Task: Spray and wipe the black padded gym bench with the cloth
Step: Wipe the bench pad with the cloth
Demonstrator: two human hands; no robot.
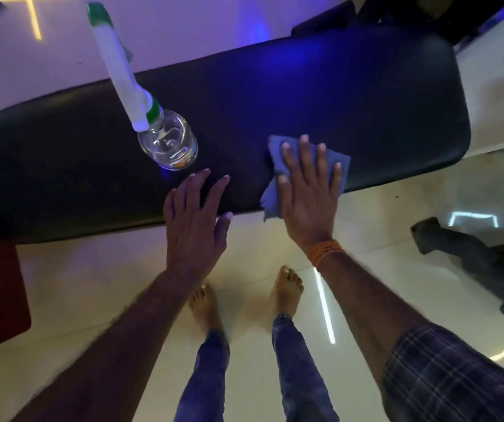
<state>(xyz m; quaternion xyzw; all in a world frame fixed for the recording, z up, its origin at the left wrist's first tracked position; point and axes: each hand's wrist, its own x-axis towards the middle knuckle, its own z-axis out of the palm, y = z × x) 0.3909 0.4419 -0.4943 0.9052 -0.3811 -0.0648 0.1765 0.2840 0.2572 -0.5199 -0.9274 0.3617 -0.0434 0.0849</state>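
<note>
Pale glossy floor (92, 284) lies under a black padded counter (336, 102) washed in blue light. Your right hand (308, 190) presses flat, fingers spread, on a blue cloth (275, 156) at the counter's near edge. Your left hand (195, 220) is open beside it, holding nothing. A clear spray bottle (165, 144) stands on the padding just beyond.

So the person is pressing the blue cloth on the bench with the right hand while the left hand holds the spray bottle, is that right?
Not quite. In the head view the right hand does press the blue cloth on the bench, but the left hand holds nothing. It lies open at the near edge, and the spray bottle stands alone on the pad.
</note>
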